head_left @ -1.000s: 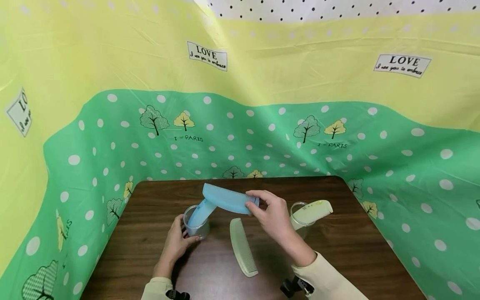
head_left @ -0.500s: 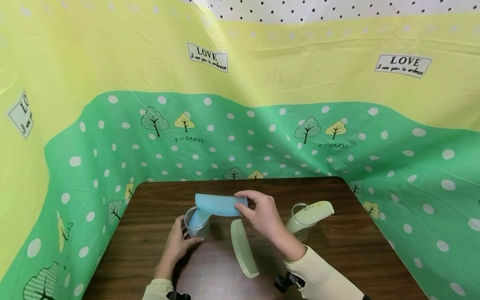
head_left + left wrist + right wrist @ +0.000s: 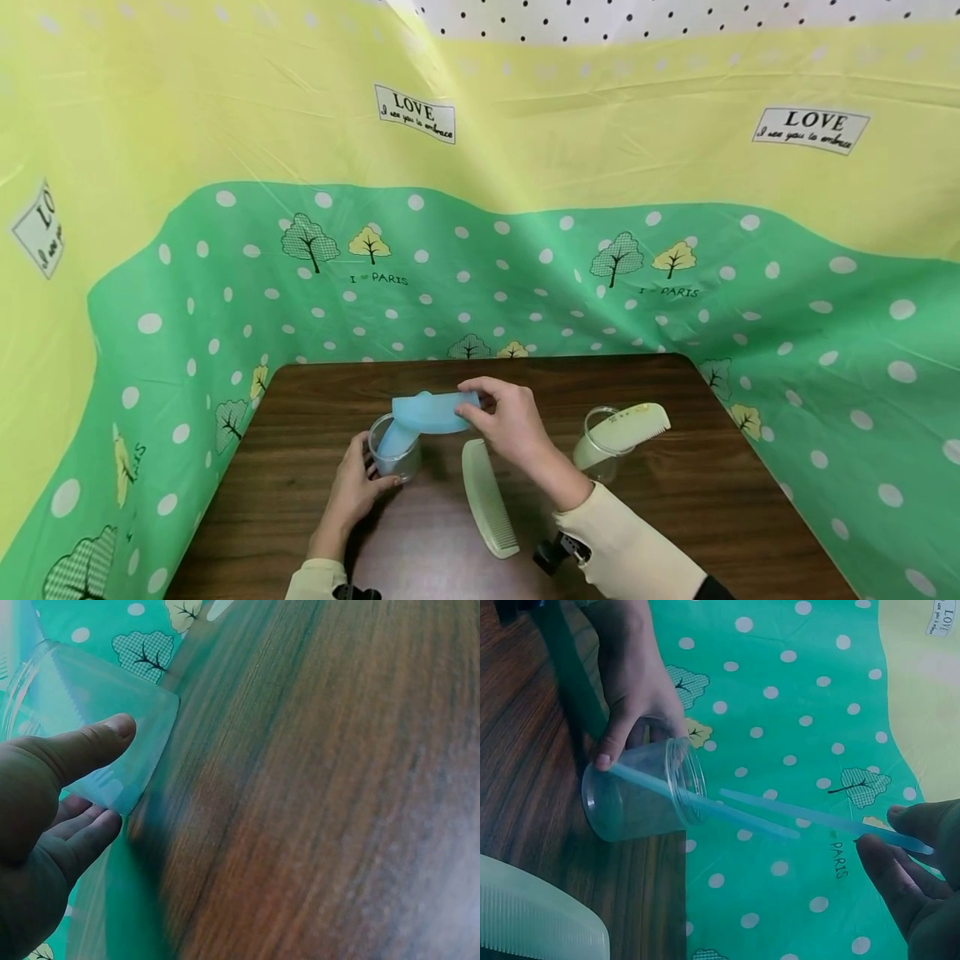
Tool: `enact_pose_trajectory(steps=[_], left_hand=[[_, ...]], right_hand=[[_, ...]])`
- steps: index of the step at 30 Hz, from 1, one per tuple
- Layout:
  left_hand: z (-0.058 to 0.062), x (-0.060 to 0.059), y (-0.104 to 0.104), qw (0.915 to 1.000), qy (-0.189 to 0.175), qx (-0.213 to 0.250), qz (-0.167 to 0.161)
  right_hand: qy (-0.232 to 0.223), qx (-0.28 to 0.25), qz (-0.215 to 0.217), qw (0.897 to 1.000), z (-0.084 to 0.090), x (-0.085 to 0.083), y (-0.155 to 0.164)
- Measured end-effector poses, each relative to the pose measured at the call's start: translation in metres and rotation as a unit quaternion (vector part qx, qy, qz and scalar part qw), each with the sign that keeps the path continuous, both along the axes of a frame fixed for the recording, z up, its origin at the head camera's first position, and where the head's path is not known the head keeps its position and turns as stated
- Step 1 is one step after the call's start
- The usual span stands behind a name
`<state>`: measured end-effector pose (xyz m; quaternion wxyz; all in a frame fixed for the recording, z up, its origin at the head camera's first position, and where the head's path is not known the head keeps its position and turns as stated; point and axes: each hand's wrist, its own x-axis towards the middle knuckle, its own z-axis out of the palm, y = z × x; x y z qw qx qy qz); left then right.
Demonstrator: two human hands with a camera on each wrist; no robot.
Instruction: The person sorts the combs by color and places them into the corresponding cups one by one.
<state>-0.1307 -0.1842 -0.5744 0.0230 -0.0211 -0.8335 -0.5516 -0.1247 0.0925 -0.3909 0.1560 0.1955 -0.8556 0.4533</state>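
Our left hand [image 3: 352,492] curls round a clear cup [image 3: 393,454] standing toward the left side of the counter [image 3: 675,517], thumb and fingers on its wall. One blue comb [image 3: 396,437] already leans inside it. Our right hand [image 3: 510,421] pinches a second blue comb [image 3: 431,412] by one end, holding it level just above the cup's rim. A pale green comb [image 3: 487,498] lies flat mid-counter; another [image 3: 630,427] leans in a second clear cup [image 3: 596,454] toward the right edge.
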Motion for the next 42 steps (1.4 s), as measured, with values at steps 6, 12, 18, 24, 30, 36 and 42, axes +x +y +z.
enact_pose_trajectory(steps=[6,12,18,24,30,36,42], left_hand=[[0.002,0.001,0.001,0.9999,-0.015,0.003,0.000],[0.003,0.002,0.001,0.9999,-0.012,0.001,0.000],[0.002,0.002,0.001,0.9999,-0.012,0.001,0.002],[0.002,0.001,0.002,0.9997,-0.024,0.011,-0.001],[0.002,0.000,0.002,0.9996,-0.025,0.013,-0.002],[0.002,-0.001,0.001,0.9998,-0.018,0.008,0.000],[0.001,0.001,0.001,1.0000,-0.006,-0.001,0.001]], right_hand=[[-0.025,0.013,0.015,0.999,0.000,-0.001,-0.006],[-0.050,0.023,0.026,0.998,-0.002,-0.001,-0.012],[-0.062,0.033,0.042,0.997,-0.004,-0.003,-0.019],[-0.070,0.041,0.040,0.996,-0.007,-0.004,-0.025],[-0.069,0.046,0.035,0.996,-0.009,-0.007,-0.030],[-0.070,0.057,0.029,0.995,-0.009,-0.012,-0.033],[-0.076,0.057,0.035,0.995,-0.011,-0.017,-0.037]])
